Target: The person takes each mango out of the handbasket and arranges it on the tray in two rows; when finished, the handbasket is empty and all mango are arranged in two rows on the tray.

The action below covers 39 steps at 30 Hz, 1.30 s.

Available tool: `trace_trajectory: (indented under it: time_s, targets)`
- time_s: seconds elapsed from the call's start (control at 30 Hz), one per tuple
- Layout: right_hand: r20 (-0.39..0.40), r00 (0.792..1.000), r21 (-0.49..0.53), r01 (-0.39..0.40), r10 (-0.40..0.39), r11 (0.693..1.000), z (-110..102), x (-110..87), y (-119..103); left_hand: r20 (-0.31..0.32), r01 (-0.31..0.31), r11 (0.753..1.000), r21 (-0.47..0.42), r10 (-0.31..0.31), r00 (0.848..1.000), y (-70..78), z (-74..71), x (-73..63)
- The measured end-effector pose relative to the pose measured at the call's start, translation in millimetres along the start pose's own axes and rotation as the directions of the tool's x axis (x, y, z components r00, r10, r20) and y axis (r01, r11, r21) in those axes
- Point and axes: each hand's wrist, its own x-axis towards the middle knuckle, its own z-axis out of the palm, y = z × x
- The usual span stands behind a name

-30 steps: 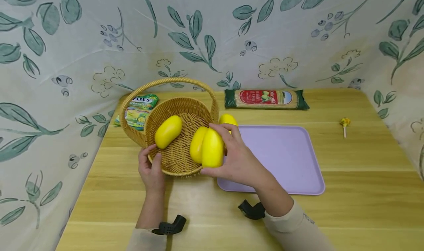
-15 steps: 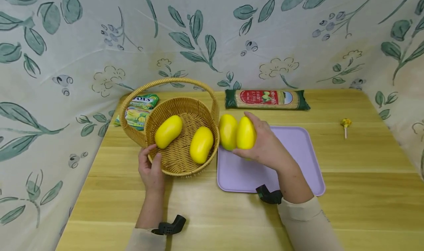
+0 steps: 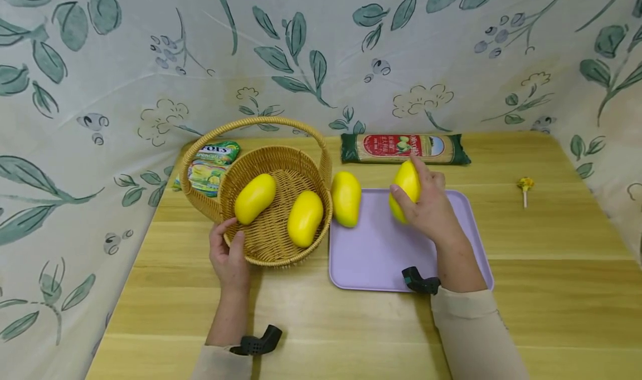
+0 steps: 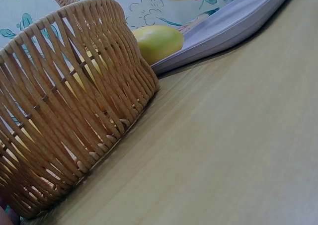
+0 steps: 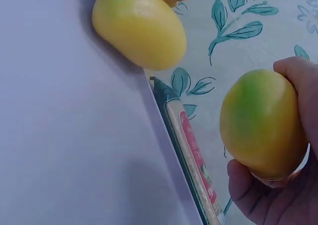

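Mango (image 3: 407, 180) pinched by fingers of right hand (image 3: 433, 206), above purple tray (image 3: 371, 263) near its far edge, long axis roughly toward table's (image 3: 311, 313) far edge. Basket (image 3: 277, 158) lies left of it; left hand (image 3: 229, 257) grips basket's near-left rim. Second mango (image 3: 346, 199) sits between, at tray's far-left corner.

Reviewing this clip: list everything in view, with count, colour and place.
Table: 1, light wood, beneath everything
Cloth: 1, white with green leaf print, behind the table
Basket: 1, tan wicker, left of centre
Tray: 1, lilac, right of the basket
Mangoes: 4, yellow; two in the basket, one at the tray's far left corner, one in the right hand
Long packet: 1, green, beige and red, behind the tray
Bag: 1, green, behind the basket's left side
Lollipop: 1, yellow, white stick, far right
Wrist devices: 2, black, one per wrist
Sleeves: 2, beige, bottom edge
Left hand: 1, bare, at the basket's near left rim
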Motion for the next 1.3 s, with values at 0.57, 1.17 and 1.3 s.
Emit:
trace_trajectory:
  time_s: [0.57,1.17,1.3]
  targets:
    - [0.028,0.993,-0.027,-0.111,0.112,0.993,-0.4,8.6,18.7,-0.002,0.013,1.000,-0.019,-0.013,1.000,0.9,0.4,-1.0]
    - [0.092,0.987,-0.085,-0.127,0.134,0.988,8.0,13.2,29.2,-0.014,0.022,1.000,-0.009,-0.022,1.000,1.4,0.6,-0.4]
    - [0.083,0.987,-0.092,-0.129,0.137,0.987,8.9,12.9,28.9,-0.010,0.027,1.000,-0.002,-0.027,1.000,1.2,0.3,-0.5]
